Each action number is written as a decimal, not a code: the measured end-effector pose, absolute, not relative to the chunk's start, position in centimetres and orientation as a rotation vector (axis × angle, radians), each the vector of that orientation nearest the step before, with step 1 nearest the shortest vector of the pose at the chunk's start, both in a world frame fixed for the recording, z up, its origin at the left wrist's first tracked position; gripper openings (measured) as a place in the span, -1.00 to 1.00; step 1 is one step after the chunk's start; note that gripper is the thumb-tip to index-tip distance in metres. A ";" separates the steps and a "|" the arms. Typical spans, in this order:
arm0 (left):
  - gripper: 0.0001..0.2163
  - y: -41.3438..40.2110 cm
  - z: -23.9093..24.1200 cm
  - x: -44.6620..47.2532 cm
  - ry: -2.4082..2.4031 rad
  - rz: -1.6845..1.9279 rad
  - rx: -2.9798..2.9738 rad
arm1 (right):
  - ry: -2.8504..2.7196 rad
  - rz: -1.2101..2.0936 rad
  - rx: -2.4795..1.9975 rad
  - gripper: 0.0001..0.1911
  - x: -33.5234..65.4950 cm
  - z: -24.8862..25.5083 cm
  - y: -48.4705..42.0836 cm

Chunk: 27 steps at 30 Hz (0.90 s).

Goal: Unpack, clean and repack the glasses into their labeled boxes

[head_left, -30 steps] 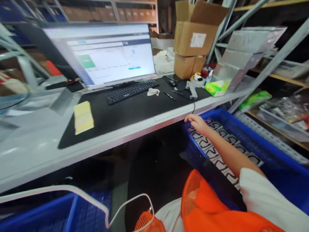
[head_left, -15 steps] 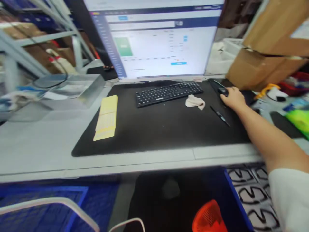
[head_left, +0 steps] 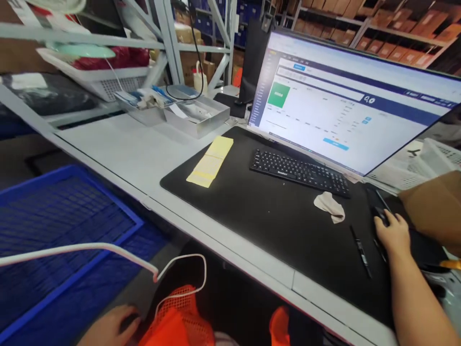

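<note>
My right hand (head_left: 392,233) lies on a black computer mouse (head_left: 381,213) at the right end of the black desk mat (head_left: 273,221), its fingers curved over it. My left hand (head_left: 110,327) shows low at the bottom edge beside an orange mesh vest (head_left: 180,319), fingers partly visible and loosely bent, with nothing seen in it. A black keyboard (head_left: 298,172) sits in front of a lit monitor (head_left: 345,108). A crumpled beige cloth (head_left: 329,205) and a black pen (head_left: 360,250) lie on the mat near my right hand.
A strip of yellow labels (head_left: 211,161) lies on the mat's left end. Metal trays (head_left: 196,115) stand on the grey table (head_left: 122,149). A blue crate (head_left: 54,226) is at lower left, a white cable (head_left: 108,250) across it. A cardboard box (head_left: 435,206) is at right, shelving behind.
My view has swung left, so the monitor now sits to the right. My right hand stays on the mouse. My left hand has come into sight at the bottom.
</note>
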<state>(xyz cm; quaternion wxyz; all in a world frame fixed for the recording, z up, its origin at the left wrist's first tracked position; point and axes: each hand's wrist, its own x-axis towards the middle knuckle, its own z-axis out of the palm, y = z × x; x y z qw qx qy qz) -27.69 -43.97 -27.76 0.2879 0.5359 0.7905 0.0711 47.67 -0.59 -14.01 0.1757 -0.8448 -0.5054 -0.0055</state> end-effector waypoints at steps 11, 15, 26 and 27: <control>-0.60 -23.7 -12.5 -23.6 2.247 0.783 1.885 | -1.346 -0.053 -2.322 -0.26 49.9 -16.4 -0.5; -0.49 -10.2 -8.6 -22.4 2.313 0.565 1.765 | -1.366 -0.038 -2.286 -0.24 50.2 -16.5 -0.3; -0.46 1.4 -8.0 -21.7 2.293 0.287 1.326 | -1.403 0.003 -2.266 -0.36 48.5 -15.4 -0.6; -0.49 1.7 -8.1 -21.9 2.284 0.311 1.303 | -1.405 0.001 -2.255 -0.40 48.4 -15.4 -0.6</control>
